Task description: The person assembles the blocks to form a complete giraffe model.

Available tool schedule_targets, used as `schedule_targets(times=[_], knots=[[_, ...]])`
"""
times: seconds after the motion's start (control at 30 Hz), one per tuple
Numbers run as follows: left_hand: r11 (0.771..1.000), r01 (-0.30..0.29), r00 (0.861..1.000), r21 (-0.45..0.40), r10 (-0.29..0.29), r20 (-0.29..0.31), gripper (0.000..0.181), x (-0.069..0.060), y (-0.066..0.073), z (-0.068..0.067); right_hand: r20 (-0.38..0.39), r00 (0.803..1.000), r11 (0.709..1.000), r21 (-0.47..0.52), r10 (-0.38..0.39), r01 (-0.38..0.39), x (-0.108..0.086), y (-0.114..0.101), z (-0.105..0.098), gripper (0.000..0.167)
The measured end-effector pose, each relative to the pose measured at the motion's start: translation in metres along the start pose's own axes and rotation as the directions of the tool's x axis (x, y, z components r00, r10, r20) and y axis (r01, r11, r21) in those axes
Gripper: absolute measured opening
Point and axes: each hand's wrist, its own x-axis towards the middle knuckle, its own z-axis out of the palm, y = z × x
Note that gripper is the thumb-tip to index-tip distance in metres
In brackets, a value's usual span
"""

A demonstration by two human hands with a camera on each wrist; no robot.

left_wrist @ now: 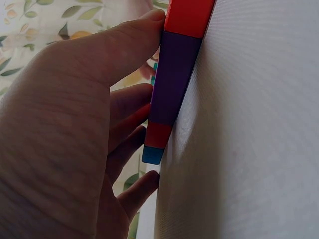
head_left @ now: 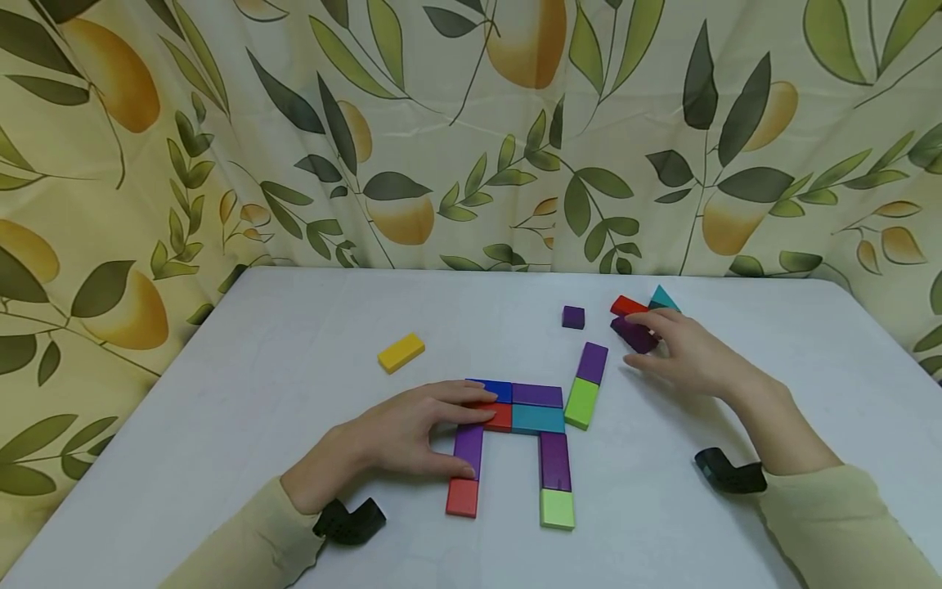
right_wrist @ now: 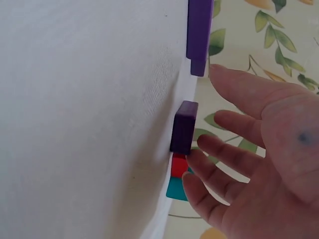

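Observation:
Flat blocks form a body of blue [head_left: 499, 390], purple [head_left: 537, 396], red [head_left: 499, 418] and teal [head_left: 538, 419], with two legs below. My left hand [head_left: 401, 425] rests on its left side, the thumb on the purple block [head_left: 468, 450] of the left leg. A purple and a green block [head_left: 582, 402] slant up from the right corner. At the back right my right hand [head_left: 692, 352] has its fingers at a dark purple block [head_left: 634, 334]; in the right wrist view the fingers [right_wrist: 229, 174] are spread beside that block [right_wrist: 184, 127], and no grip shows.
A yellow block [head_left: 401, 352] lies behind my left hand. A small purple block [head_left: 573, 316] stands near the back edge. A red block [head_left: 628, 305] and a teal triangle [head_left: 661, 298] lie beyond my right hand. A patterned curtain [head_left: 441, 131] hangs behind the white table [head_left: 309, 327].

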Motion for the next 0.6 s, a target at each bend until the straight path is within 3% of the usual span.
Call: schedule_targets(times=[0.27,0.6], knots=[[0.999,-0.043,0.999,-0.003,0.043,-0.025,0.063,-0.001,-0.001,0.000,0.021,0.999,0.997,0.060,-0.040,0.039,0.006,0.003,0.002,0.056],[1.000,-0.031,0.999,-0.002,0.031,-0.017,0.063,-0.001,0.000,0.000,0.029,0.995,0.990,0.103,-0.099,0.095,0.019,0.008,-0.002,0.053]])
